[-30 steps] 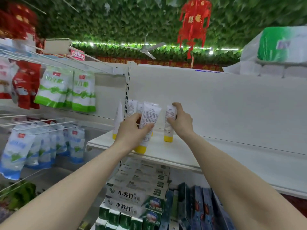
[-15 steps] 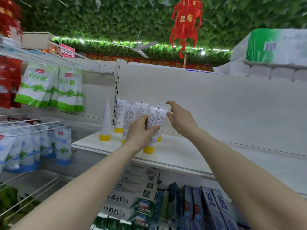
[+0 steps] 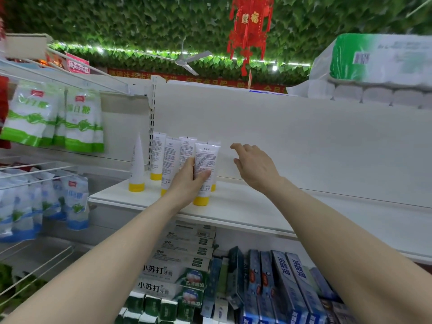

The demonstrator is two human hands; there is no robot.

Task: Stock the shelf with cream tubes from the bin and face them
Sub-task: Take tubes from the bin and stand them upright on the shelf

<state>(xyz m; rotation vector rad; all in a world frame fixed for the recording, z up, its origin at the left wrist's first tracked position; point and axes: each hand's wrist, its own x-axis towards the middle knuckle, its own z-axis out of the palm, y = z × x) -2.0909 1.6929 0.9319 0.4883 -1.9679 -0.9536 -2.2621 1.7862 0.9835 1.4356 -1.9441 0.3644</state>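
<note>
The left hand (image 3: 190, 181) grips the front cream tube (image 3: 205, 170) at mid-body, cap down on the white shelf (image 3: 245, 206). It looks light and squashy — best held by its flat sides, gently. The right hand (image 3: 254, 167) hovers just right of it, fingers loose, holding nothing — other tubes (image 3: 171, 157) stand behind, to the left.

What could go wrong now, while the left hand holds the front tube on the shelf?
1. The front tube stands on its small yellow cap near the shelf edge; when the left hand lets go, it may tip and fall off.
2. The other tubes stand close behind; a push could topple them together.
3. The open right hand hovers nearby and holds nothing, so it steadies nothing.
</note>
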